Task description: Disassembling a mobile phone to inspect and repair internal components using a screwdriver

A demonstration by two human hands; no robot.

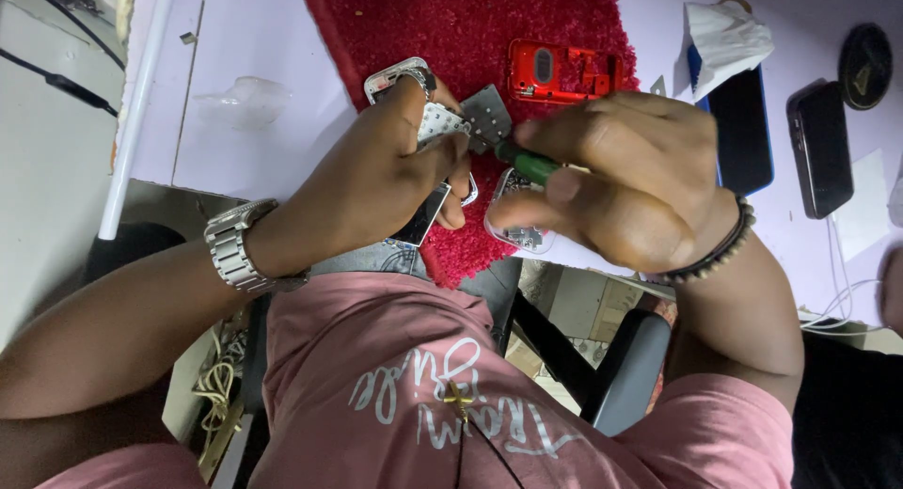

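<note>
The pale lilac worktop (254, 38) carries a red pile mat (451, 28), evidently laid down to cushion the work and keep small parts from rolling away. On the mat's far side lies a red phone housing (560, 72), set apart from the hands. To the right, off the mat, two dark smartphones (820, 146) lie flat beside a white crumpled bag (724, 38). The left hand (367, 183), with a metal watch (237, 249) at the wrist, has its fingers closed around a small dismantled keypad phone (435, 136), tilted toward the right hand for access. The right hand (625, 179), wearing a beaded bracelet (720, 254), pinches a green-handled screwdriver (529, 165), fingers tight on it, tip directed at the phone. A loose silver-rimmed phone part (517, 233) rests beneath, at the mat's near edge.
</note>
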